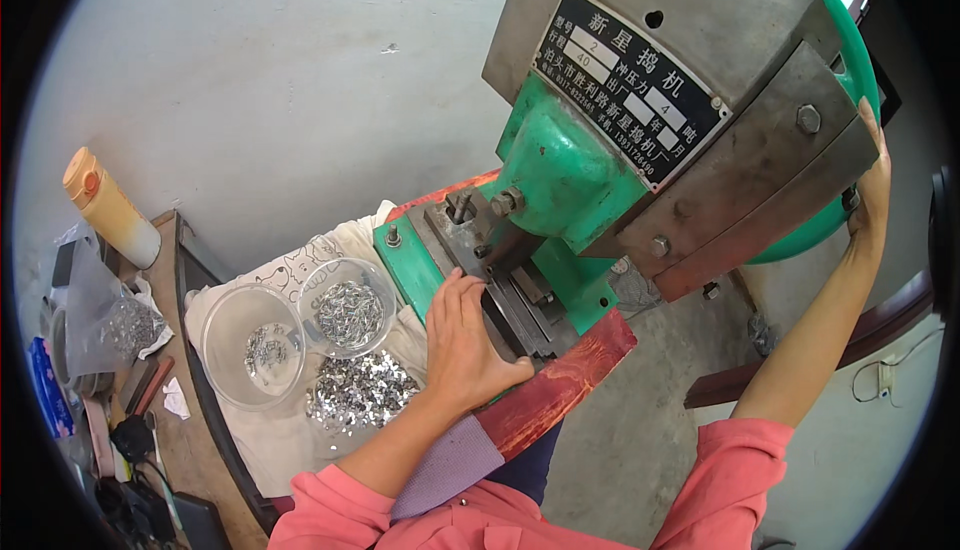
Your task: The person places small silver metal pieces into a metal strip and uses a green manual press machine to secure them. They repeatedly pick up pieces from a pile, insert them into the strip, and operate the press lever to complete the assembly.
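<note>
A green and grey bench press (572, 165) with a dark nameplate fills the upper middle. My left hand (468, 342) rests along the near side of its steel die (515, 310), fingers reaching forward and thumb spread away toward the front end. I see nothing gripped in it, though the undersides of the fingertips are hidden. At the far right my right hand (873, 175) is on the rim of the green handwheel (850, 60), its fingers partly hidden behind the rim. Left of the die, a clear tub (347, 308) holds small metal pieces, beside a pile of shiny flat metal bits (362, 390).
A larger clear tub (222, 350) with a few pieces stands on a pale cloth (232, 428). On the wooden table (200, 450) at left are an orange and white bottle (110, 208), a plastic bag (100, 300) and assorted tools. The press sits on a red board (560, 385).
</note>
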Action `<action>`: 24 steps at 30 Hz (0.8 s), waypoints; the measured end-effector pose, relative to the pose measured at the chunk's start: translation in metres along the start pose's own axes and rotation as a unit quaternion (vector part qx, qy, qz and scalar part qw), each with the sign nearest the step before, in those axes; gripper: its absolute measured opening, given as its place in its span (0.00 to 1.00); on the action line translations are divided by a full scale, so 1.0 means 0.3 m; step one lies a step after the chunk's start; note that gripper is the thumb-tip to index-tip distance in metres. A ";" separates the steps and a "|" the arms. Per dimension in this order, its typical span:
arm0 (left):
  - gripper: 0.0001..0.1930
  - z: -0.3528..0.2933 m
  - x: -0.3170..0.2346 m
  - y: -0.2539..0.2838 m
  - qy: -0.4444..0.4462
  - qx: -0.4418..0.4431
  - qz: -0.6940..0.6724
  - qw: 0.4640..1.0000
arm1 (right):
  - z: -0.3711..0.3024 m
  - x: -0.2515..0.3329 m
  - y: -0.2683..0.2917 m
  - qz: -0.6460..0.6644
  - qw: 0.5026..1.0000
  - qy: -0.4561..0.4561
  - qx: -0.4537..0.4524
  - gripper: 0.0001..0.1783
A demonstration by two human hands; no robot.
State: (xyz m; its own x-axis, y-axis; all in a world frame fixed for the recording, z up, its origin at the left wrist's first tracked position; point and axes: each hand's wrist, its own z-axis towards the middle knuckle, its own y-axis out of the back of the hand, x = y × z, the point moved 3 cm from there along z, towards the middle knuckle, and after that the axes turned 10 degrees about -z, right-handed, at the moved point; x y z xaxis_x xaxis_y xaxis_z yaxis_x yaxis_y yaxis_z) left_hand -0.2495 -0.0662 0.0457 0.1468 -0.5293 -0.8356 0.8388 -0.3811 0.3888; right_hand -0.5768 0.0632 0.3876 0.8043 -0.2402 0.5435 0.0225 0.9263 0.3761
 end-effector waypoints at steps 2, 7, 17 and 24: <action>0.49 -0.018 0.000 0.001 -0.002 -0.008 0.008 1.000 | -0.022 -0.012 -0.002 0.005 1.000 -0.014 0.002 0.37; 0.51 -0.032 -0.003 -0.006 0.004 -0.008 0.007 1.000 | -0.113 -0.024 -0.015 0.039 0.998 -0.038 -0.031 0.33; 0.52 -0.059 0.008 0.002 -0.004 -0.005 0.018 1.000 | -0.302 -0.161 -0.095 0.168 0.978 -0.057 -0.108 0.25; 0.50 -0.101 -0.044 0.011 -0.120 0.019 0.086 0.989 | -0.410 -0.251 -0.150 0.242 0.958 -0.042 -0.144 0.23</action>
State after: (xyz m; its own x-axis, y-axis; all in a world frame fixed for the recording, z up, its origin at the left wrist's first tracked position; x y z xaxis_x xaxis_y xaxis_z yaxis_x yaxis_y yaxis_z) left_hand -0.2328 -0.0373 0.0463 0.1535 -0.7516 -0.6414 0.7911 -0.2955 0.5356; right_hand -0.5651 0.0752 0.2373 0.7116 0.2274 0.6648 -0.1688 0.9738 -0.1524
